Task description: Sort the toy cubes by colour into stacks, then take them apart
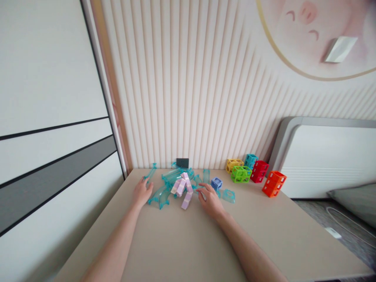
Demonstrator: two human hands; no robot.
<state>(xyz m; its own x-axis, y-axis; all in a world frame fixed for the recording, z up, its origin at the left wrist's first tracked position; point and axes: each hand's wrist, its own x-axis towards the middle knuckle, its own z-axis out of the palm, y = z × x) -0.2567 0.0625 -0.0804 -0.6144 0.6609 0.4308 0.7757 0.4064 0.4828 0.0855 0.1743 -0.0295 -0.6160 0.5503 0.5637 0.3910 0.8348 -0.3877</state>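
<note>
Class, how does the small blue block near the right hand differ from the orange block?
Colour: the blue block is a soft violet-blue; the orange block is bright orange.
Shape: the blue block is short and squat; the orange block stands taller.
Place: the blue block sits close to the right hand; the orange block is farther right.
Both have openings in their sides.

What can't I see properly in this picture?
In the head view:
Some teal pieces: partly hidden by purple blocks.
Pig picture: cut off by top and right edges.
Headboard: cut off by the right edge.
Left hand: too small to tell if it grips the teal stick.
</note>
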